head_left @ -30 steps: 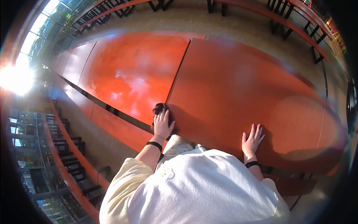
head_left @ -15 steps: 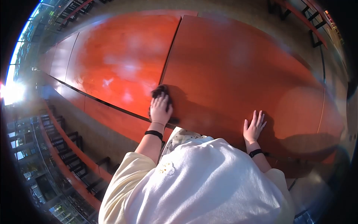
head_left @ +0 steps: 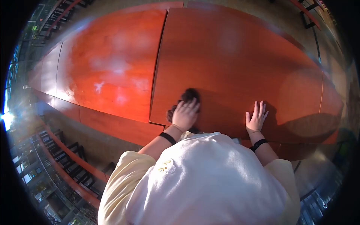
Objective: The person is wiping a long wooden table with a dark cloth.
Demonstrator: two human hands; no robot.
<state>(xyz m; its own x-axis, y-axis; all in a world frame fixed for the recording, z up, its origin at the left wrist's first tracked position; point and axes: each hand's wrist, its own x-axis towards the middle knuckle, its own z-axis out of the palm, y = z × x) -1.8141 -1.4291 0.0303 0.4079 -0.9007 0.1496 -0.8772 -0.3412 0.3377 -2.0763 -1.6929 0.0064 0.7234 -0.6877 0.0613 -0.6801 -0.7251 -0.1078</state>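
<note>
My left hand (head_left: 185, 114) presses on a dark brown cloth (head_left: 191, 93) on the red-orange tabletop (head_left: 232, 67), near the table edge closest to me. The cloth is bunched under and around my fingers, and its outline is slightly blurred. Flat on the same tabletop, farther right, rests my right hand (head_left: 257, 118) with its fingers spread and nothing in it. Each wrist has a black band. A dark seam between two table panels runs to the left of the cloth.
The shinier left table panel (head_left: 112, 63) reflects bright light. Red benches with dark legs (head_left: 71, 150) stand at the lower left, and another bench (head_left: 307, 15) is at the upper right. The near table edge touches or nearly touches my white top (head_left: 210, 172).
My left hand and the dark cloth have moved right, from the seam onto the right panel. My right hand stays spread on the table. The view has shifted slightly.
</note>
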